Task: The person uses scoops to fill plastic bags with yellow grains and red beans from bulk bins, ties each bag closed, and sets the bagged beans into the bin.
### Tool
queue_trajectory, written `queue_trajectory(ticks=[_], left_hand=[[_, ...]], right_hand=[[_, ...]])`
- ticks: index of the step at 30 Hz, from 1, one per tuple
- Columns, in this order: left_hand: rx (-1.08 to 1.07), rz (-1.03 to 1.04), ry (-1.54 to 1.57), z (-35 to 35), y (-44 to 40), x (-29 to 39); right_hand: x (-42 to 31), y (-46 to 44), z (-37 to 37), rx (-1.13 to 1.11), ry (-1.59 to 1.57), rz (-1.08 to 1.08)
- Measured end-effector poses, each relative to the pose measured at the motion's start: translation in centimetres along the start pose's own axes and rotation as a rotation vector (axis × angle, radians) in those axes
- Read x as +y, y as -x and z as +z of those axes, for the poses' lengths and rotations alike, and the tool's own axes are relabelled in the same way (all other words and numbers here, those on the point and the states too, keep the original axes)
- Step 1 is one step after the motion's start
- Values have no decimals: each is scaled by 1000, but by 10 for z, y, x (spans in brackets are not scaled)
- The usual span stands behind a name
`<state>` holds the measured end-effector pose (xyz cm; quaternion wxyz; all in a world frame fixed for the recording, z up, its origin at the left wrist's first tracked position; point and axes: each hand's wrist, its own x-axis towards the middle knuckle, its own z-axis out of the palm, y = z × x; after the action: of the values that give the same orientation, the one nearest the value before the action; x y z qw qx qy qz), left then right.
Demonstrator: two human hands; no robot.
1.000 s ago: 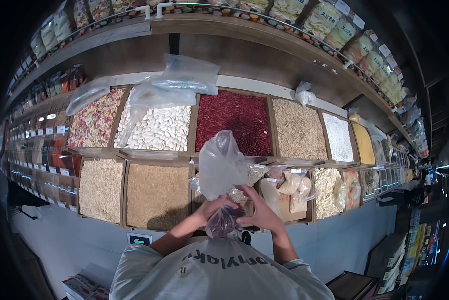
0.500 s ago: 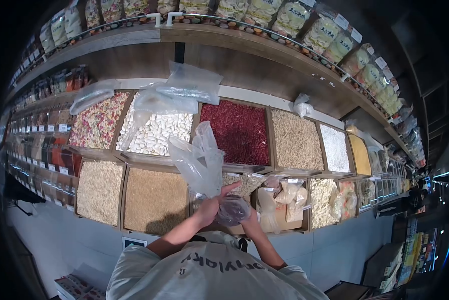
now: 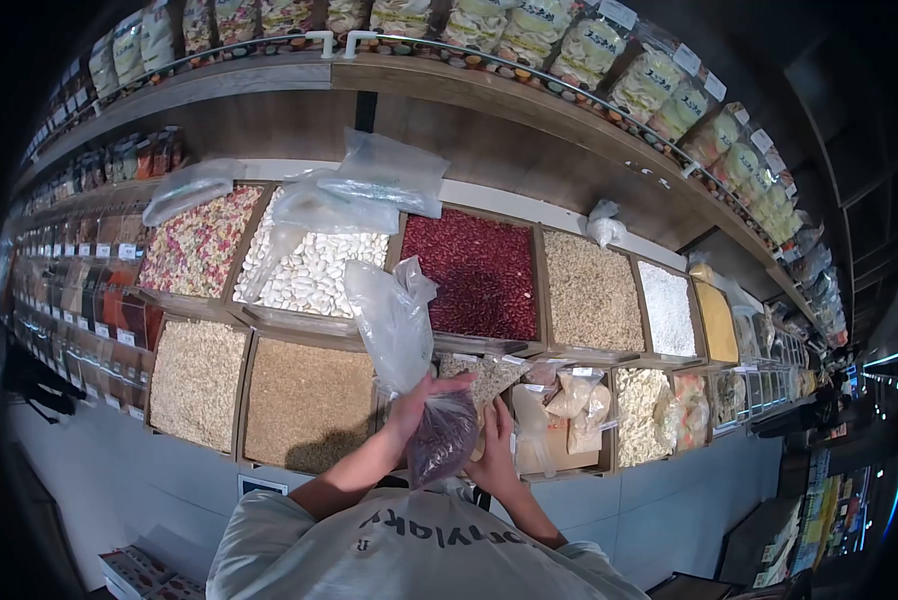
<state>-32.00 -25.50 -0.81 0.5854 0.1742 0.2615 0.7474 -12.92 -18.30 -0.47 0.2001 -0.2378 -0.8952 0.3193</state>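
A clear plastic bag (image 3: pixel 443 437) hangs in front of my chest, its lower part bulging with dark purplish-brown contents too small to name. My left hand (image 3: pixel 409 407) is closed around the bag's neck, with the thumb side toward the right. Above that hand the bag's loose, crumpled top (image 3: pixel 393 322) stands up over the bins. Just right of the full part is my right hand (image 3: pixel 495 452), its fingers pointing up and apart; whether it touches the bag is hard to tell.
Beyond the bag, a bin of dark red beans (image 3: pixel 469 270) adjoins a bin of white beans (image 3: pixel 314 262) with plastic bags (image 3: pixel 384 185) on top. Below are a tan grain bin (image 3: pixel 304 400) and a bin of packed bags (image 3: pixel 574 405). A shelf (image 3: pixel 529 85) overhangs the back.
The filled part of the bag now hangs lower and longer below my left hand. My right hand has come away from beneath it to its right side, fingers raised.
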Motion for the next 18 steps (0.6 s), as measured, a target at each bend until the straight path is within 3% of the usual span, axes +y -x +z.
queue_trajectory(ticks=[1, 3, 5, 6, 7, 9, 10, 12, 14, 15, 17, 18], left_hand=[[-4, -1, -1, 0, 1, -7], [70, -164, 127, 27, 7, -1], [-12, -63, 60, 28, 9, 1], [5, -17, -58, 28, 10, 2], [22, 25, -175, 29, 12, 2], [53, 64, -287, 22, 13, -5], [92, 89, -488, -2, 13, -25], [133, 111, -687, -44, 21, -58], [-99, 52, -1032, -67, 32, -70], [-98, 51, -1031, -68, 33, -72], [-87, 37, -801, -64, 33, -70], [-83, 30, -685, -58, 32, -67]], right_hand=[[-5, -2, 1, 24, 149, -155], [2, -7, 7, 81, 1, -194], [7, -15, 7, 5, -406, -73], [4, -13, 5, 24, -610, 202], [7, -11, 4, 20, -611, 200], [23, -8, 5, -116, -798, 409], [38, 4, 21, -48, -1458, 654], [43, 17, 12, -140, -1588, 723], [40, 17, 2, -249, -1920, 881], [35, 15, -1, -250, -1920, 883], [28, 10, -6, 22, -1776, 841], [45, 15, 1, 48, -1798, 789]])
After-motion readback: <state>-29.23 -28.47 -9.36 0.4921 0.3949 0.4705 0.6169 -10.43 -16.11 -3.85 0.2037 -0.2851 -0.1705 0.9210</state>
